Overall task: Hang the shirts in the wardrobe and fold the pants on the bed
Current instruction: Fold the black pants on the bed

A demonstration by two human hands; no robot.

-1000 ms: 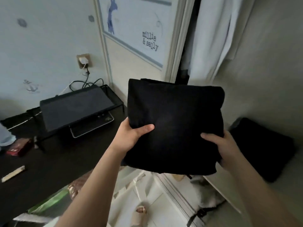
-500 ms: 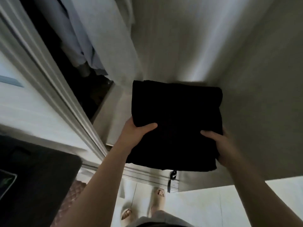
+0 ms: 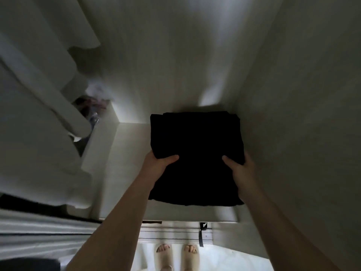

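One broad surface governs this step: the pale flat wardrobe shelf (image 3: 125, 173), which we use as our reference throughout. Above the shelf's left end hang the loose white cloth garments (image 3: 39, 114), which we judge to be shirts already in place. Over the shelf's right half sits the square folded black fabric bundle (image 3: 197, 153), which we take to be the pants. Its far edge is near the rear wall and its near edge is short of the shelf's front lip. We cannot tell whether it rests on the shelf or hovers just over it.

Our left hand (image 3: 156, 165) pinches the bundle's near left corner, thumb across the top and fingers hidden beneath. Our right hand (image 3: 240, 171) grips the near right corner the same way.

To finish well, we lower the bundle level, let its far edge touch the shelf first, then slide our fingers out flat so the folds do not open. We stay right of the hanging cloth. A thin black strap (image 3: 202, 233) dangles below the shelf's front lip, and we avoid snagging it as we withdraw.
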